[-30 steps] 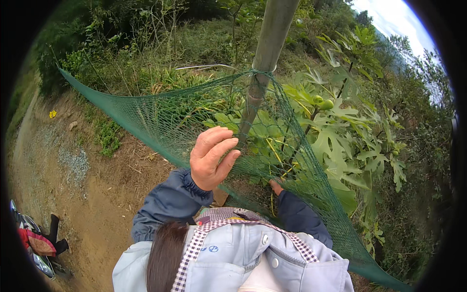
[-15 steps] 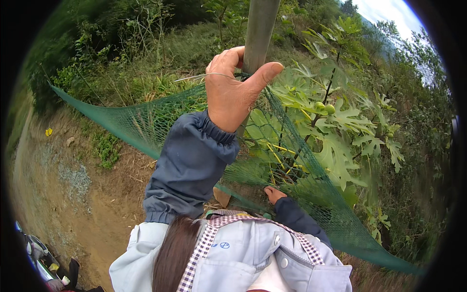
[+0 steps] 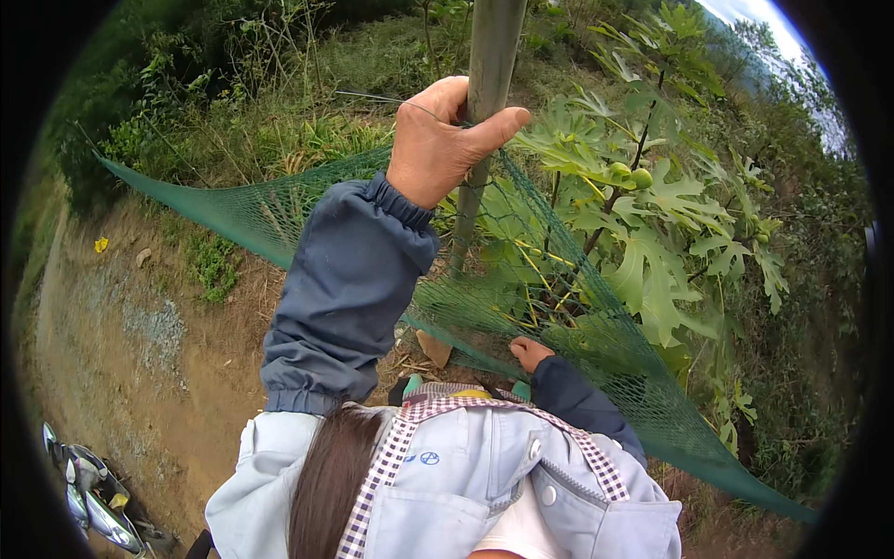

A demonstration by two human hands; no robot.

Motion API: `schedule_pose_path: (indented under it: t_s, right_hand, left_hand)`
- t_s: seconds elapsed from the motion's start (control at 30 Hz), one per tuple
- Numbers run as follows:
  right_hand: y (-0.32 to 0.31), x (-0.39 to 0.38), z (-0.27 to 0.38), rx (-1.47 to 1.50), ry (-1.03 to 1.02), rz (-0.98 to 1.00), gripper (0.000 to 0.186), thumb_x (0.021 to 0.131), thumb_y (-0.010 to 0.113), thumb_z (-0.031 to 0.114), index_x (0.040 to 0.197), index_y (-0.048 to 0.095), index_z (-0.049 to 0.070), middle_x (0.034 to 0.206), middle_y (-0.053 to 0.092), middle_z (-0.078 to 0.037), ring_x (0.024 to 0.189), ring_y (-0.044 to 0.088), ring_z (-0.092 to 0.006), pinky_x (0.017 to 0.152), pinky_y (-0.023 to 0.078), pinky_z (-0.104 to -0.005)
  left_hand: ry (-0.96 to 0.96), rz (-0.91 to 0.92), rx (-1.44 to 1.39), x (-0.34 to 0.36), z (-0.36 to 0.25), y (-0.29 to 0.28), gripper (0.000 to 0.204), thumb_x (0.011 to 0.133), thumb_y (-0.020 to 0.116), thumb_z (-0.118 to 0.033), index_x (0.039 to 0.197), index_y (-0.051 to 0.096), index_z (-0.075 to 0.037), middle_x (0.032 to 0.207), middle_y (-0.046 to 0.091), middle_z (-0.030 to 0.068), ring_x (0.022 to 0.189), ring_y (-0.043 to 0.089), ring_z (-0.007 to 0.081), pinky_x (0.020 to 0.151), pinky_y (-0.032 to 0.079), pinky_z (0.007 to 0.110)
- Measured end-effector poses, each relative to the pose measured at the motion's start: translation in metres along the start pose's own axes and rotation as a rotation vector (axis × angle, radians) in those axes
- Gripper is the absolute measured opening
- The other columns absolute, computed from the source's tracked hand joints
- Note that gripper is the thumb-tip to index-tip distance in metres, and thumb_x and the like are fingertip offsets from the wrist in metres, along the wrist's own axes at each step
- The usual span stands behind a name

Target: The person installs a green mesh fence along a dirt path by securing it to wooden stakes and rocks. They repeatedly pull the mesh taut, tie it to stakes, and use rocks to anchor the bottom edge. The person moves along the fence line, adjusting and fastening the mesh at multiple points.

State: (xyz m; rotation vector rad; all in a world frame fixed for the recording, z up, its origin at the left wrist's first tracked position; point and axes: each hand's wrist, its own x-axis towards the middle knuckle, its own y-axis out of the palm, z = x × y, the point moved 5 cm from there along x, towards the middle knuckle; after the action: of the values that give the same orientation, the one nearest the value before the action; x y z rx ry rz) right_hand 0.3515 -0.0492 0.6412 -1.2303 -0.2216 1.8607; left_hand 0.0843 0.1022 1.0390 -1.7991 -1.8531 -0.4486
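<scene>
My left hand is raised, its fingers curled behind a wooden post and its thumb lying across the near side. The upper edge of a green net is caught at the post under this hand. A thin wire runs out leftward over the back of the hand. Low on the right, my right hand is closed beside the lower part of the net; its fingertips are hidden, so I cannot tell what it holds. The net sags away to both sides of the post.
Behind the net to the right grows a fig plant with broad leaves and green figs. A stone lies near my feet. A parked motorbike stands at the lower left on the dirt path. Dense brush fills the far side.
My left hand still grips the post and sits slightly lower and further left in view. The right hand stays closed by the net. More of the motorbike shows as the view shifts.
</scene>
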Motion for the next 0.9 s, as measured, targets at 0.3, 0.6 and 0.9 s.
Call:
schedule_pose_path:
  t_s: [0.3, 0.6, 0.9]
  right_hand:
    - [0.014, -0.038, 0.022, 0.0, -0.232, 0.046, 0.037, 0.086, 0.058, 0.032, 0.113, 0.061, 0.007, 0.107, 0.064, -0.016, 0.101, 0.061, -0.0305, 0.086, 0.047, -0.0402]
    - [0.015, -0.086, 0.078, 0.138, -0.404, -0.057, 0.032, 0.083, 0.061, 0.023, 0.109, 0.061, 0.004, 0.099, 0.066, -0.016, 0.088, 0.065, -0.0287, 0.076, 0.05, -0.0361]
    - [0.072, -0.125, 0.078, 0.13, -0.265, -0.02, 0.028, 0.084, 0.06, 0.021, 0.106, 0.062, 0.004, 0.096, 0.066, -0.015, 0.087, 0.064, -0.0281, 0.077, 0.05, -0.0358]
  left_hand:
    - [0.26, 0.268, 0.169, -0.012, -0.002, -0.045, 0.052, 0.075, 0.077, -0.017, 0.122, 0.057, -0.006, 0.1, 0.063, 0.0049, 0.078, 0.057, 0.0103, 0.069, 0.05, 0.027]
    - [0.162, 0.075, -0.027, -0.028, -0.001, -0.037, 0.015, 0.085, 0.065, -0.005, 0.099, 0.062, 0.002, 0.079, 0.063, 0.0006, 0.069, 0.054, 0.0041, 0.059, 0.043, 0.019]
    - [0.367, -0.02, 0.016, -0.03, -0.01, -0.039, 0.007, 0.082, 0.064, -0.005, 0.086, 0.065, 0.001, 0.066, 0.063, 0.003, 0.06, 0.054, 0.005, 0.054, 0.044, 0.022]
